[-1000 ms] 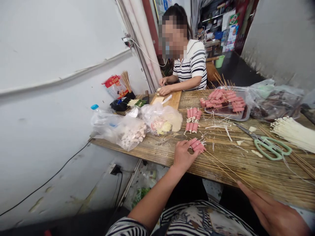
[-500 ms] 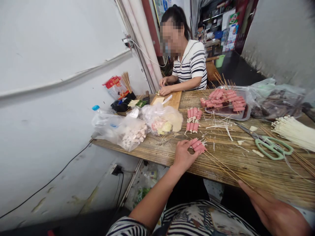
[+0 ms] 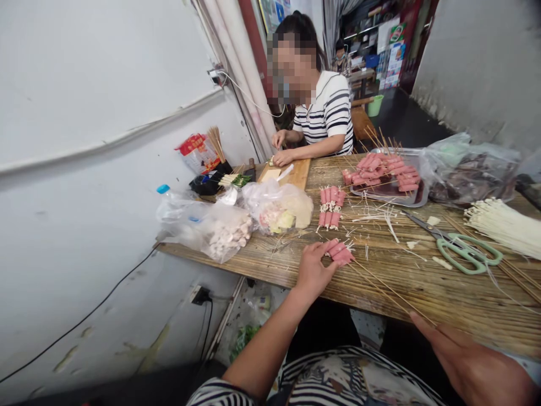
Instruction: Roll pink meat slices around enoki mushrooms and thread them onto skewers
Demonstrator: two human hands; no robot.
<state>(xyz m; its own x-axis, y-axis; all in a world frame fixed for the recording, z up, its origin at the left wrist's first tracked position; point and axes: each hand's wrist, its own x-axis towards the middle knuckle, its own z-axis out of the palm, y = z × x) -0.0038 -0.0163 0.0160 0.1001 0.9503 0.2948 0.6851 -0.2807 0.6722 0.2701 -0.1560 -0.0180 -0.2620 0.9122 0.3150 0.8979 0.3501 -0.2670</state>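
Observation:
My left hand [image 3: 315, 266] is closed on pink meat rolls [image 3: 340, 252] with white enoki tips poking out, pressing them near the table's front edge. Two thin bamboo skewers [image 3: 382, 285] run from these rolls toward the lower right. Their far ends meet my right hand [image 3: 475, 355], whose fingers are closed around them, partly hidden from view. Just beyond my left hand lie more pink enoki rolls [image 3: 332, 207] in two rows. Green-handled scissors [image 3: 467, 254] rest to the right, near a bunch of enoki mushrooms [image 3: 501, 223].
A metal tray [image 3: 416, 198] of skewered rolls stands at the back right beside a plastic bag [image 3: 473, 169] of dark food. Two clear bags, one with pale pieces [image 3: 228, 232], sit at left. Across the table [image 3: 270, 256], a co-worker [image 3: 323, 113] works at a cutting board [image 3: 301, 175].
Both my hands stay almost still on the rolls and skewers. The view has shifted slightly. The co-worker's fingers have moved a little over the cutting board.

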